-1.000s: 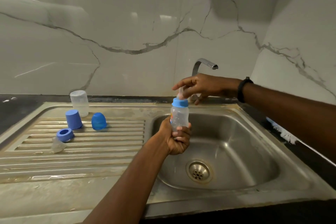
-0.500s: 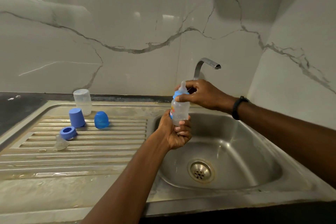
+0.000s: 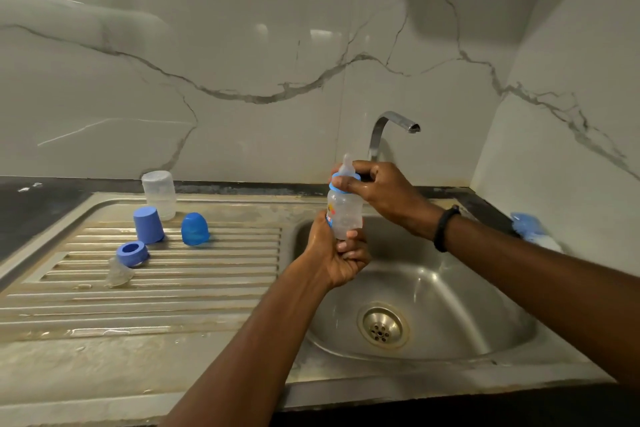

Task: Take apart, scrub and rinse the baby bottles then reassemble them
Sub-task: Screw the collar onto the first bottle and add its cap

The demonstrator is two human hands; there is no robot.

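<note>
My left hand (image 3: 337, 256) grips the base of a clear baby bottle (image 3: 344, 213) held upright over the sink basin (image 3: 433, 291). My right hand (image 3: 377, 189) is curled round its blue collar ring (image 3: 335, 184), and the clear teat (image 3: 347, 165) sticks up above the fingers. On the draining board (image 3: 173, 288) stand an upturned clear bottle (image 3: 159, 194), a periwinkle cap (image 3: 148, 224), a darker blue domed cap (image 3: 195, 229), a periwinkle collar ring (image 3: 132, 253) and a loose clear teat (image 3: 117, 272).
The steel tap (image 3: 391, 128) rises behind the held bottle, with no water running. The drain (image 3: 382, 329) sits low in the basin. A blue bottle brush (image 3: 533, 227) lies on the dark counter at the right, beside the marble wall.
My right hand came down from near the tap onto the bottle's collar and now grips it. The bottle has stayed in my left hand over the basin.
</note>
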